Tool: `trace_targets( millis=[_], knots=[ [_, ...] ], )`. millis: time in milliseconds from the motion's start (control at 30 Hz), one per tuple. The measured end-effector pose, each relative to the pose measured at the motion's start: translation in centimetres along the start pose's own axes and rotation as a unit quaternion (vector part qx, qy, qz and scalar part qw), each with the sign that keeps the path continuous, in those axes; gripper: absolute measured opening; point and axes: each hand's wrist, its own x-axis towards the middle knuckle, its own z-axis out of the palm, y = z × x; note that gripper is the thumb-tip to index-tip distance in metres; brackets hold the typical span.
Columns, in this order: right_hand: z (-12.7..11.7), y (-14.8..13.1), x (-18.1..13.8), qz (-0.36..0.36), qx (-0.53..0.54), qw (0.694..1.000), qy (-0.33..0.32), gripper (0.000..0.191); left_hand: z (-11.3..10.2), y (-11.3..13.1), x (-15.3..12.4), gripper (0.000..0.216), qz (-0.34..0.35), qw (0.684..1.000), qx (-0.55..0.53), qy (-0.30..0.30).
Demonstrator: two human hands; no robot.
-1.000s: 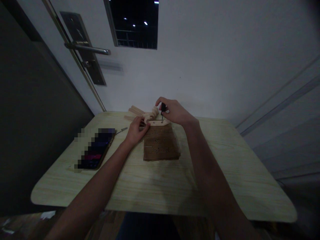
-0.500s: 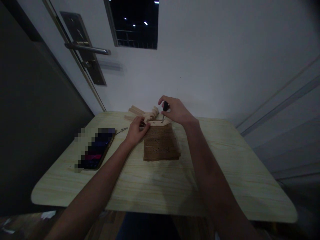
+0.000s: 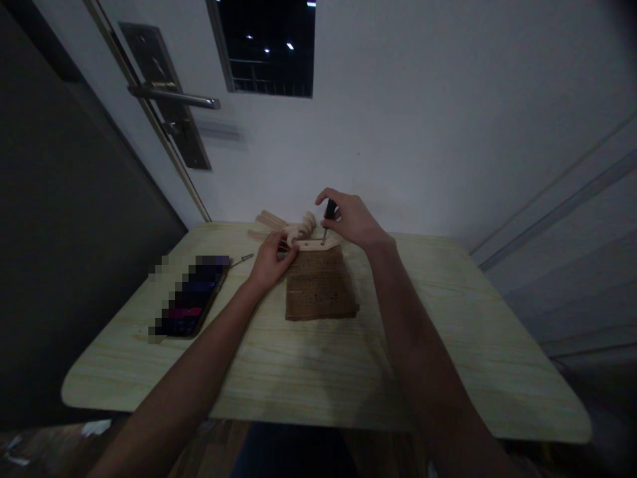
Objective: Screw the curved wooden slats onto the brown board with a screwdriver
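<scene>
My right hand (image 3: 351,218) is closed around the black handle of a screwdriver (image 3: 329,211), its shaft slanting down to a hole in a pale wooden piece (image 3: 314,245). That piece lies along the far edge of a brown corrugated stack, which looks like cardboard (image 3: 321,289). My left hand (image 3: 271,259) grips the left end of the pale piece between thumb and fingers. Behind it, a pale curled part (image 3: 302,229) and several flat strips (image 3: 271,219) lie together; how they join is partly hidden by my fingers.
A phone (image 3: 202,299), partly pixelated, lies on the pale table (image 3: 448,345) to the left. Beside it is a thin metal tool (image 3: 243,259). A white door (image 3: 408,119) with a metal handle (image 3: 174,97) rises directly behind the table.
The screwdriver's handle has shifted slightly in my right fingers, its tip staying at the same hole. My left hand and the stack have stayed in place.
</scene>
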Motion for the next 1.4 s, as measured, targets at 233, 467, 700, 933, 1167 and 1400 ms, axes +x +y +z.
trace_targets(
  millis=[233,467,700,933,1167,1400],
  knots=[
    [0.13,0.2,-0.1,-0.028,0.016,0.999,-0.025,0.032,0.0,-0.12,-0.04,0.03,-0.002,1.0,-0.006,-0.002],
    [-0.1,-0.06,-0.21,-0.014,0.008,0.999,-0.032,0.037,0.05,-0.36,0.01,0.03,0.002,1.0,-0.001,-0.001],
    [-0.31,-0.32,-0.22,0.013,0.023,0.999,-0.029,0.039,-0.05,-0.16,0.01,0.029,0.004,1.0,0.003,-0.001],
    [-0.03,0.17,-0.2,-0.013,0.013,1.0,-0.022,0.033,0.02,-0.34,0.03,0.028,0.011,1.0,0.006,0.004],
    [-0.52,-0.29,-0.35,-0.026,0.03,0.997,-0.073,0.035,-0.12,0.01,-0.01,0.028,0.012,1.0,0.009,0.001],
    [-0.28,-0.24,-0.32,0.008,0.021,0.999,-0.039,0.039,0.05,-0.33,-0.03,0.03,0.009,1.0,-0.003,0.004]
  ],
)
